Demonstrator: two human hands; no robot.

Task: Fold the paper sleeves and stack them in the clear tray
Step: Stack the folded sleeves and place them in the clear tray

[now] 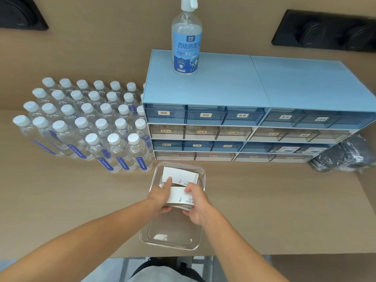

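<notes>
A clear tray (173, 244) lies on the table in front of me, long side running away from me. In its far end rests a stack of folded white paper sleeves (183, 176). Over the tray's middle, both hands grip a second bundle of white sleeves (180, 195). My left hand (162, 195) holds its left side, with the index finger stretched forward onto the far stack. My right hand (196, 206) clasps the bundle's right side, thumb on top. The tray's near end holds nothing but a reflection.
Several rows of small water bottles (87, 123) stand left of the tray. A blue drawer cabinet (244, 119) sits behind it, with a spray bottle (186, 39) on top. A dark plastic-wrapped bundle (345, 155) lies at the right. The table's front edge (244, 255) is near me.
</notes>
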